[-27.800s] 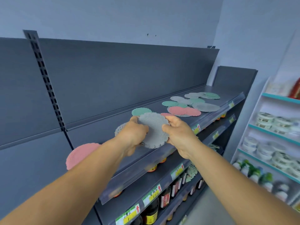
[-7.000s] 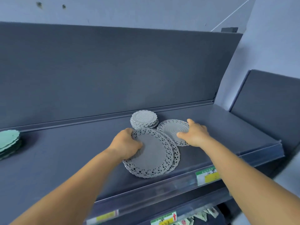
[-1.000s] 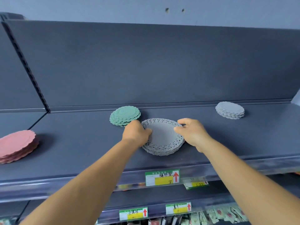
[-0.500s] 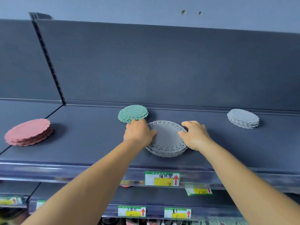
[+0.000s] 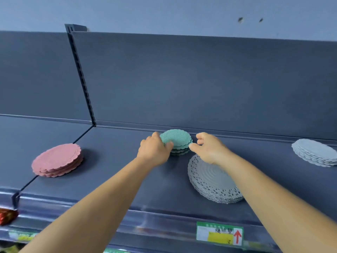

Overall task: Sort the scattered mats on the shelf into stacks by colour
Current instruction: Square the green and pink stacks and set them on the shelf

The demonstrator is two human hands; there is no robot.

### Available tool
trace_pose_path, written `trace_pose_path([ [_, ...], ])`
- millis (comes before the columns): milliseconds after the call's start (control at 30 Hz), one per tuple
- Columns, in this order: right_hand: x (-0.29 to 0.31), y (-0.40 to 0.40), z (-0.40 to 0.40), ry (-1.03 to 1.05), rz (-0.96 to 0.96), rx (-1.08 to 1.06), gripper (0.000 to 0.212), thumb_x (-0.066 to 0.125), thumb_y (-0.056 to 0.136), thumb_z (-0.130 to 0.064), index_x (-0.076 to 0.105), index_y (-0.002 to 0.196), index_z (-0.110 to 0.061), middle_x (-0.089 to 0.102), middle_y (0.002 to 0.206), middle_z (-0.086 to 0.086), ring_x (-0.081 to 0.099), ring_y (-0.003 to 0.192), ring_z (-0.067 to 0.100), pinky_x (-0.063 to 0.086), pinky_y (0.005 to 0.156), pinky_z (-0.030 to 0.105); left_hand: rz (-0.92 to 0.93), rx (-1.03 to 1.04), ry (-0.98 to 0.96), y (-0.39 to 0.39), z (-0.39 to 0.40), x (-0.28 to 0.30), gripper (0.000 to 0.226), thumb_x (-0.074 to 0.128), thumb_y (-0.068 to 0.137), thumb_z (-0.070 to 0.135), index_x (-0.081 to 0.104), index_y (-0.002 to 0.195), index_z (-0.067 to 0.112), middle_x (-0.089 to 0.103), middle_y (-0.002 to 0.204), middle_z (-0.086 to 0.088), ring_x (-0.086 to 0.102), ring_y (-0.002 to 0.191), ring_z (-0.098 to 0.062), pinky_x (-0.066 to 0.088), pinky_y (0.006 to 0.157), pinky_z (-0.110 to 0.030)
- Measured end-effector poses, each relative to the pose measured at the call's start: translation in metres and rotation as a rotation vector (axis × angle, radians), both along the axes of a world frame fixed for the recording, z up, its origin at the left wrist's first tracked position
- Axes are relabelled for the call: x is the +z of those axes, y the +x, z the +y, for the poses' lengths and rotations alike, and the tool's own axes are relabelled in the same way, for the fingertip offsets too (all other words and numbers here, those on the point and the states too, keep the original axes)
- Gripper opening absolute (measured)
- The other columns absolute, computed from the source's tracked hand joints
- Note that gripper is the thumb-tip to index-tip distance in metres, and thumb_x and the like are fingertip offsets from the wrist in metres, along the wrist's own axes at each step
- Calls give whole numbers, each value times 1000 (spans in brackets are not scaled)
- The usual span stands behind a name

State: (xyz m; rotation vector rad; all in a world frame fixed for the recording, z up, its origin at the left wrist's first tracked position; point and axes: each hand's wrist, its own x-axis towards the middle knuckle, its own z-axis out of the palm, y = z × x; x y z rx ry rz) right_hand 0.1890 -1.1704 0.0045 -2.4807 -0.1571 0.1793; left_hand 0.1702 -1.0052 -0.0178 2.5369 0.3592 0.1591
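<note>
Several green scalloped mats [image 5: 176, 140] sit stacked at the back of the dark shelf [image 5: 113, 161]. My left hand [image 5: 154, 150] grips the stack's left edge, thumb over the rim. My right hand [image 5: 209, 149] hovers at the stack's right side with fingers apart, one fingertip at the rim. Below that hand lies a stack of large grey lace mats [image 5: 215, 183], free of both hands. A pink stack [image 5: 57, 160] rests at the left, straddling the shelf seam. A pale grey stack of small mats [image 5: 315, 152] stands at the far right.
A slotted upright [image 5: 80, 75] splits the back panel above the shelf seam. A clear lip runs along the shelf's front edge with a green and yellow price label [image 5: 219, 233]. A red package [image 5: 6, 215] shows on the lower shelf at the left.
Both hands have let go of the grey lace stack and moved back to the green stack. My view has shifted, so the stacks sit further right.
</note>
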Motion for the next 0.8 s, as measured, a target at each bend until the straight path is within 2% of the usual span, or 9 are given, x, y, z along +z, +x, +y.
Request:
trace_pose_path([
  [133, -3, 24, 22, -16, 43, -83, 54, 54, 86, -40, 46, 131, -10, 56, 130, 7, 58, 112, 26, 49, 96, 40, 58, -52, -15, 24, 11, -6, 45, 41, 93, 47, 42, 116, 8, 60, 109, -10, 49, 114, -32, 40, 75, -36],
  [233, -3, 38, 34, -60, 60, -120, 30, 56, 84, -41, 53, 92, -12, 59, 99, 5, 57, 84, 22, 48, 68, 30, 77, -83, -23, 39, 16, -7, 48, 41, 94, 47, 42, 120, 8, 60, 111, -10, 46, 117, -31, 42, 76, -36],
  [267, -4, 42, 38, -78, 64, -131, 30, 58, 84, -41, 48, 77, -13, 54, 84, 3, 51, 74, 21, 39, 57, 28, 76, -88, -31, 44, 18, -7, 48, 42, 93, 47, 42, 121, 8, 60, 113, -10, 46, 118, -31, 43, 79, -37],
  [333, -5, 49, 45, -91, 75, -157, 35, 61, 81, -39, 41, 67, -14, 46, 71, 1, 44, 65, 21, 29, 47, 28, 80, -95, -52, 52, 22, -7, 52, 50, 90, 47, 43, 122, 8, 58, 118, -9, 46, 120, -30, 44, 84, -37],
  [400, -4, 54, 49, -74, 93, -173, 31, 66, 77, -35, 48, 76, -10, 51, 79, 5, 47, 71, 23, 31, 49, 28, 98, -106, -77, 58, 25, -6, 51, 59, 84, 46, 47, 117, 8, 58, 117, -8, 48, 118, -29, 45, 84, -36],
  [467, -2, 57, 50, -23, 131, -196, 35, 72, 75, -32, 49, 88, -9, 53, 90, 6, 50, 82, 24, 39, 62, 28, 117, -120, -125, 64, 27, -8, 44, 65, 80, 45, 51, 104, 10, 60, 109, -6, 52, 112, -28, 48, 84, -36],
  [600, -5, 72, 48, 109, 224, -218, 38, 81, 66, -23, 51, 85, -9, 64, 99, 10, 62, 89, 24, 54, 84, 36, 137, -130, -217, 70, 33, -12, 46, 70, 75, 43, 61, 104, 7, 65, 106, -8, 59, 103, -27, 53, 81, -36],
  [733, -10, 85, 47, 199, 317, -194, 32, 82, 65, -14, 62, 90, -7, 70, 110, 15, 64, 87, 21, 53, 79, 30, 167, -160, -271, 74, 36, -13, 50, 74, 69, 42, 62, 106, 10, 64, 111, -9, 62, 100, -26, 55, 83, -37],
  [800, -10, 83, 45, 220, 329, -189, 34, 83, 63, -16, 65, 90, -8, 71, 109, 12, 65, 92, 20, 52, 85, 29, 169, -159, -298, 73, 36, -11, 55, 75, 67, 42, 59, 110, 12, 59, 117, -8, 60, 103, -26, 54, 87, -39],
])
